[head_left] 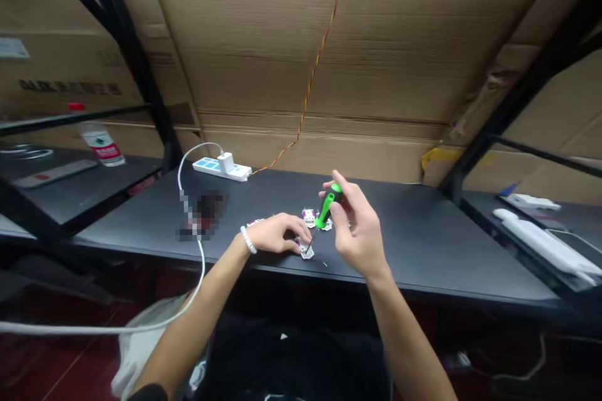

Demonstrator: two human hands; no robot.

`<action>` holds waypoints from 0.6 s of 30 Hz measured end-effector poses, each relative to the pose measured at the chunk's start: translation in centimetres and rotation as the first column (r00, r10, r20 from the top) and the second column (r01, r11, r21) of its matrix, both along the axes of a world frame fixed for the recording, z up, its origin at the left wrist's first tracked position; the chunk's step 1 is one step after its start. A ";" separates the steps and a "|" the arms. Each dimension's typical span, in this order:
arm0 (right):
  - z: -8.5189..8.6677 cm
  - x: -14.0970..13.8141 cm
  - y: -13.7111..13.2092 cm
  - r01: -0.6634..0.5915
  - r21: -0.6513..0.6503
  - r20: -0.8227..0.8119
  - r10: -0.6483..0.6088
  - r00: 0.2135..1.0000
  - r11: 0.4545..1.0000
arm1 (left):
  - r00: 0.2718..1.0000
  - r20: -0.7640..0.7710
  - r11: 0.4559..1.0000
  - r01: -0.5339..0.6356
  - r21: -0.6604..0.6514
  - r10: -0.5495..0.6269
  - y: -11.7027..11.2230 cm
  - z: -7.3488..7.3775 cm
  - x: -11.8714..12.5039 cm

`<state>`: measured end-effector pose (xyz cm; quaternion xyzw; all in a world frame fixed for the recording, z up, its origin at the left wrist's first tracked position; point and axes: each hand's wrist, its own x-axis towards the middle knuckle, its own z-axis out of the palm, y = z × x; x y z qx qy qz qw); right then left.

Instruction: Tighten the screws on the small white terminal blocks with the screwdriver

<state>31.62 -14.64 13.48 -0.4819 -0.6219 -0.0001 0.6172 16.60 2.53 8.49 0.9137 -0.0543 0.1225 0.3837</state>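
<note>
My right hand (pixel 356 225) is closed around a green-handled screwdriver (pixel 326 207), held nearly upright with its thin shaft slanting down to the left. The tip meets a small white part (pixel 306 252) near the front edge of the black table (pixel 423 244). My left hand (pixel 277 235), a white beaded bracelet on its wrist, lies on the table with its fingers curled and pressed on that part. Two or three more small white parts with pink markings (pixel 309 217) lie just behind, partly hidden by the screwdriver and my fingers.
A white power strip (pixel 221 168) with a charger lies at the back left, its white cable (pixel 188 200) running off the table's front. A blurred dark object (pixel 204 216) lies left of my hands. Cardboard sheets (pixel 329 56) wall the back. Black frame posts stand on both sides.
</note>
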 end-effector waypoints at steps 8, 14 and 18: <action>-0.1 0.0 -0.2 -0.008 0.002 0.018 0.008 1.000 1.000 | 1.000 0.002 1.000 -0.004 -0.001 0.004 0.1 -0.1 0.0; 1.2 -0.8 -0.5 0.101 0.067 0.115 -0.108 0.987 0.993 | 1.000 0.011 1.000 -0.015 0.010 0.015 0.0 -0.1 0.0; 1.5 -1.0 -0.3 0.086 0.052 0.110 -0.092 0.990 0.995 | 1.000 0.016 1.000 -0.008 0.020 0.008 0.0 -0.1 0.0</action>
